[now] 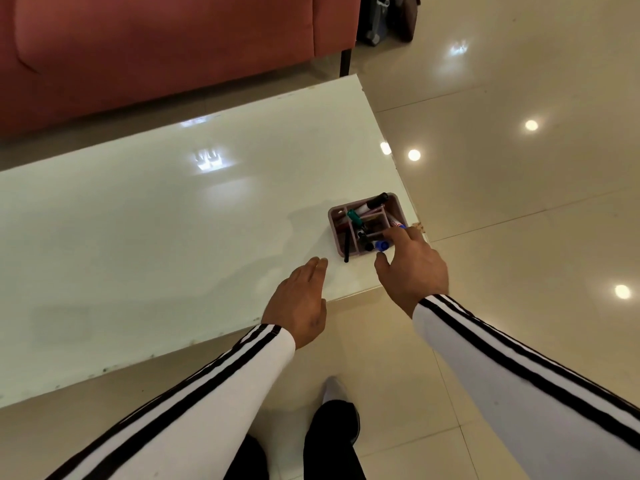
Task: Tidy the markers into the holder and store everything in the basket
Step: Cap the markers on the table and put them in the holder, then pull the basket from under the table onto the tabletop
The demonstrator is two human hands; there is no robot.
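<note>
A pink compartmented holder stands near the right corner of the white table. Several markers lean in it: a black-capped one, a green-capped one, a thin black one sticking out over the front wall, and a blue-capped one. My right hand hovers at the holder's near right corner, fingers spread, fingertips by the blue-capped marker; nothing is gripped. My left hand lies flat over the table's front edge, left of the holder, fingers together and holding nothing. No basket is in view.
A red sofa runs behind the table. Glossy beige floor tiles lie to the right and in front. Dark bags stand by the sofa's end. My legs and a white sock are below the table edge.
</note>
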